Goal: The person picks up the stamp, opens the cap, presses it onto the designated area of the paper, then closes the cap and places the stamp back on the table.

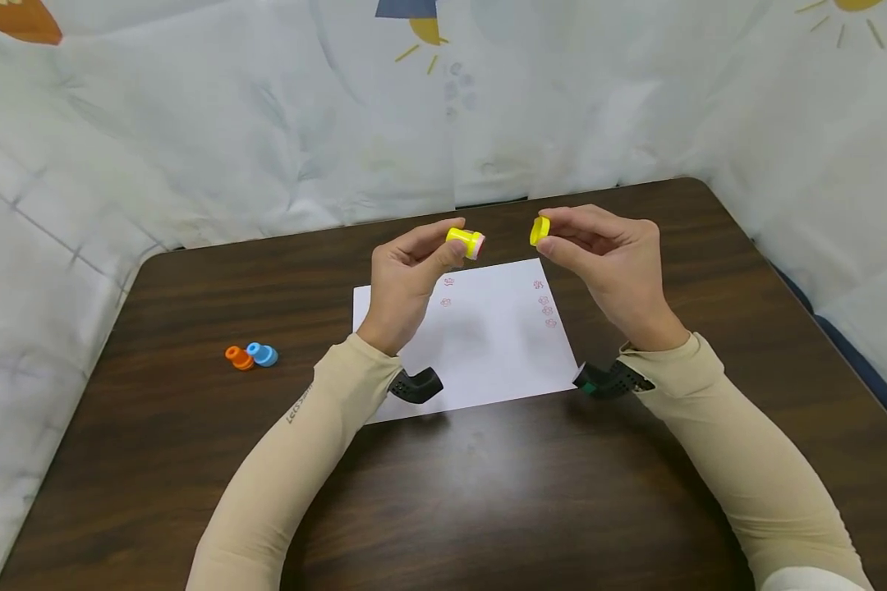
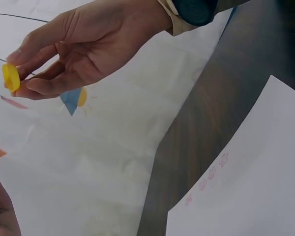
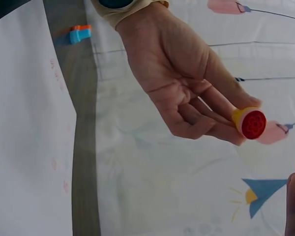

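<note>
Between thumb and fingers my left hand point(image 1: 406, 283) pinches a small yellow stamp point(image 1: 464, 243), raised above the paper. Its red patterned stamping face point(image 3: 253, 124) shows in the right wrist view, uncovered. My right hand point(image 1: 612, 267) pinches a yellow cap point(image 1: 540, 231) by its edge, the hollow side towards the stamp. A short gap separates stamp and cap. Below both hands lies a white sheet of paper point(image 1: 488, 345) with small red flower prints point(image 1: 547, 311) along its right side and a couple more near its top left.
To the left on the dark wooden table point(image 1: 155, 427) stand an orange stamp point(image 1: 240, 358) and a blue stamp point(image 1: 263, 355), side by side. White patterned cloth point(image 1: 229, 123) hangs behind the table. Each wrist carries a black camera point(image 1: 416, 385).
</note>
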`<state>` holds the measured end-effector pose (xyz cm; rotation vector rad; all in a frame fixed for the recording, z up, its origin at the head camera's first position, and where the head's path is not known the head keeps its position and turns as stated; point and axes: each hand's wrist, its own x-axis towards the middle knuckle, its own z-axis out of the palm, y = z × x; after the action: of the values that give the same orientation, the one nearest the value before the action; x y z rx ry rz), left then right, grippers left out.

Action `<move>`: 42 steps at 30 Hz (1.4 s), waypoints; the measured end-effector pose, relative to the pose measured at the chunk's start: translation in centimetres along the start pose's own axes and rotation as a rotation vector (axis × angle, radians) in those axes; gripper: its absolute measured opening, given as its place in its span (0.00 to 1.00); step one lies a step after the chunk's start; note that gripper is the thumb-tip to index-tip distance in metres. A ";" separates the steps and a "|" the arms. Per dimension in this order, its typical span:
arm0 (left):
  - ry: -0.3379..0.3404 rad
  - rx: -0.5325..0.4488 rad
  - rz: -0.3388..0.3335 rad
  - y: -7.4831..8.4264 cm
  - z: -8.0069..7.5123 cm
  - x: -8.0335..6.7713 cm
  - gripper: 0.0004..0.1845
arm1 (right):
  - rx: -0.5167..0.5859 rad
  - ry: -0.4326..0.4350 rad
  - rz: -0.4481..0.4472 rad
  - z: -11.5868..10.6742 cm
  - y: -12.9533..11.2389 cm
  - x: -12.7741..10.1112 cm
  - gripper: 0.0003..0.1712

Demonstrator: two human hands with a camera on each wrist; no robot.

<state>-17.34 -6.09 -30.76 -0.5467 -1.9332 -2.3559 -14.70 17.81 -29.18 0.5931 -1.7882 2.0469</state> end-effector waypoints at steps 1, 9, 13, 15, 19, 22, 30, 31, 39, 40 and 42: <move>0.002 -0.003 -0.002 0.1 -0.1 0.0 0.16 | 0.003 0.008 -0.001 0.1 0.0 0.1 0.16; -0.005 0.001 0.002 0.1 -0.7 0.3 0.15 | -0.007 0.027 -0.021 0.2 -0.4 0.8 0.16; -0.049 0.053 -0.025 -0.2 -0.5 0.4 0.17 | 0.007 0.058 -0.084 -0.7 -0.9 0.9 0.15; -0.071 0.086 -0.036 -0.4 -0.2 0.4 0.17 | 0.026 0.072 -0.108 -1.2 -1.1 1.0 0.16; -0.083 0.126 -0.057 -0.8 0.0 0.4 0.18 | 0.094 0.094 -0.110 -2.0 -1.6 1.0 0.16; -0.095 0.138 -0.076 -1.2 0.1 0.4 0.18 | 0.122 0.113 -0.101 -2.4 -1.8 0.7 0.16; -0.129 0.238 -0.139 -1.8 0.2 0.3 0.19 | 0.241 0.136 -0.077 -3.1 -1.7 0.7 0.18; -0.134 0.249 -0.149 -1.9 0.3 0.3 0.19 | 0.248 0.139 -0.079 -3.1 -1.7 0.7 0.18; -0.179 0.327 -0.157 -2.6 1.3 0.3 0.19 | 0.294 0.161 -0.093 -3.4 -2.0 0.7 0.18; -0.184 0.332 -0.151 -2.8 1.4 0.3 0.18 | 0.297 0.162 -0.095 -3.5 -2.0 0.7 0.18; -0.196 0.339 -0.141 -3.1 1.7 0.2 0.17 | 0.305 0.163 -0.100 -3.5 -2.0 0.7 0.18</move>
<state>-17.91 -3.77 -33.32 -0.6525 -2.4649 -2.0414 -14.50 21.57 -27.50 0.5671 -1.3398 2.2435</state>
